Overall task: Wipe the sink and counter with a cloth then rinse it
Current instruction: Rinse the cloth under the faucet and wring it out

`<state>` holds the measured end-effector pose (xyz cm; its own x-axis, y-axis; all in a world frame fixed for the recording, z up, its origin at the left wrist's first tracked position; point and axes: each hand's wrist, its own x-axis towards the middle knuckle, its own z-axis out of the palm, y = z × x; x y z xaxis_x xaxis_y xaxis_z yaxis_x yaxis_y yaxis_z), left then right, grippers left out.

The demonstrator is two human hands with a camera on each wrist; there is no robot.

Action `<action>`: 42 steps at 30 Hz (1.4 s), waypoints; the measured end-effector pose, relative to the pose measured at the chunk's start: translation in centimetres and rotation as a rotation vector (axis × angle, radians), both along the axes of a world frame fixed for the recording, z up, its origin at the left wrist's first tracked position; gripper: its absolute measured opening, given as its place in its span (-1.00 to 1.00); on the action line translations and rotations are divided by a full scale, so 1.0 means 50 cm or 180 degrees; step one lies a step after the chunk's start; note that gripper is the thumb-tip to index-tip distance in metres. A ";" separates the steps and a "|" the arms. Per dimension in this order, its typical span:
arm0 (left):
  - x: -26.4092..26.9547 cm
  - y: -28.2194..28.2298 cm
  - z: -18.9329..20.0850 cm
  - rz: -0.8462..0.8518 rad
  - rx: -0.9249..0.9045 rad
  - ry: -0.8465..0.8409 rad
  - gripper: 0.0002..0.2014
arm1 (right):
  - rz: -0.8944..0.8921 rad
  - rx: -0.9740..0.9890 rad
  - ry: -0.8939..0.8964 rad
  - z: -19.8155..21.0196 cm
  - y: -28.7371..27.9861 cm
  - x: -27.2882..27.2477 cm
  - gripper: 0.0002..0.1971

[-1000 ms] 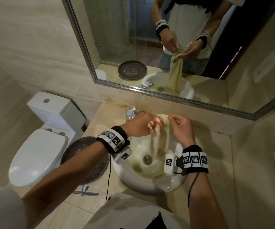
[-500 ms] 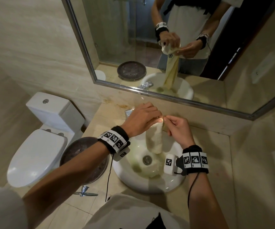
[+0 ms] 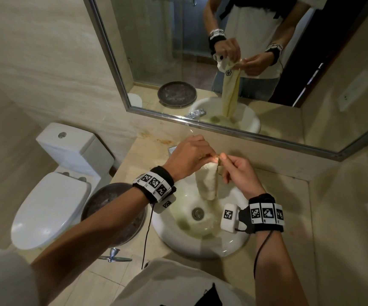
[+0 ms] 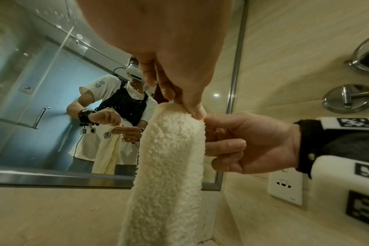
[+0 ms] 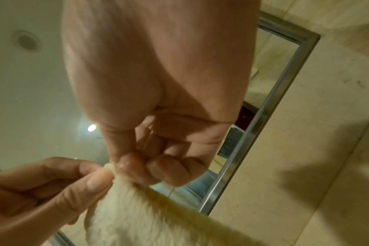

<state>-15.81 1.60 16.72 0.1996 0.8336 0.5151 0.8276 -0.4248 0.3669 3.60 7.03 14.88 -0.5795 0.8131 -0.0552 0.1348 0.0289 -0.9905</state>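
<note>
Two hands [image 3: 211, 160], fluffy cream cloth [image 3: 207, 184] hanging, folded

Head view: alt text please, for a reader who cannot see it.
Both hands, left hand and right hand, pinch the top edge of a cream cloth hanging over a white sink, below a wall mirror.

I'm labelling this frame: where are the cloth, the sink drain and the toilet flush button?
cloth [image 3: 207, 182], head view, middle of hanging part.
sink drain [image 3: 197, 213], head view, metal centre.
toilet flush button [image 3: 62, 135], head view, its top.

Cloth [image 5: 150, 221] — pinched between both hands
</note>
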 end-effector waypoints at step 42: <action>0.018 -0.043 -0.234 -0.0262 -0.2624 -0.2173 -0.60 | -0.1670 -0.1094 0.1609 0.042 0.033 0.011 -0.71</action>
<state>-14.91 -0.54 5.01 0.1538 0.9722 -0.1763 0.3191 0.1200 0.9401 4.16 8.70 17.00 -0.1485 0.9715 -0.1849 -0.4207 -0.2313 -0.8772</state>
